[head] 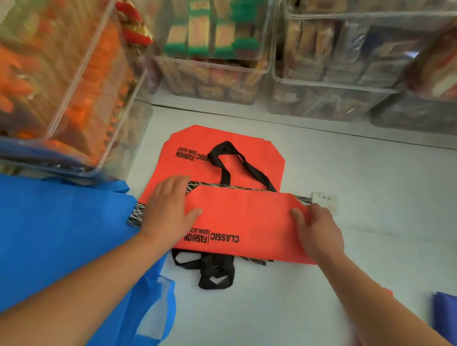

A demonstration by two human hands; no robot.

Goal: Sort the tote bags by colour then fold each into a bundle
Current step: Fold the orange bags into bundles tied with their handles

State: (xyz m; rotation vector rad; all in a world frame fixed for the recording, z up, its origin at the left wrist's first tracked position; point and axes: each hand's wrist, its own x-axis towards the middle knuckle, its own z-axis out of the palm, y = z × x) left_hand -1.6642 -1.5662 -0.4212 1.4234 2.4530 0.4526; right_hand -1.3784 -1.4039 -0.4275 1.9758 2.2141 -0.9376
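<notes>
– Two hands on one fold. Where do I stand with it?

– Your left hand (169, 209) lies flat with its fingers spread. It presses down the left end of the folded strip of the red tote bag (246, 220), which sits mid-way across the white table (352, 164). Your right hand (317, 227) pinches the strip's right end, thumb on top and fingers curled at the edge.

– How do I make this fold a good one?

– Use the left palm as the anchor and draw the right end taut, so the far edge of the strip runs along the patterned trim (206, 185). This cloth looks springy, so I'd crease it with a flat hand before letting go. Tuck in the black handles (213, 273) poking out on the bag's near side, or the bundle will likely trail loops.

– Anything you can't make out?

– Plenty. The print shows twice and a second pair of handles (238, 162) lies on the far panel, so I can't tell whether that is one bag doubled or two stacked. Your right fingertips are hidden. Left of the red bag, the blue tote bag (51, 231) runs out of view. To its right and nearer you, a dark blue piece (447, 317) and a red scrap (386, 292) are cut off. The paper slip (325, 200) just beside the right end is unreadable. The clear bins (214, 43) beyond it hold blurred packets.
</notes>
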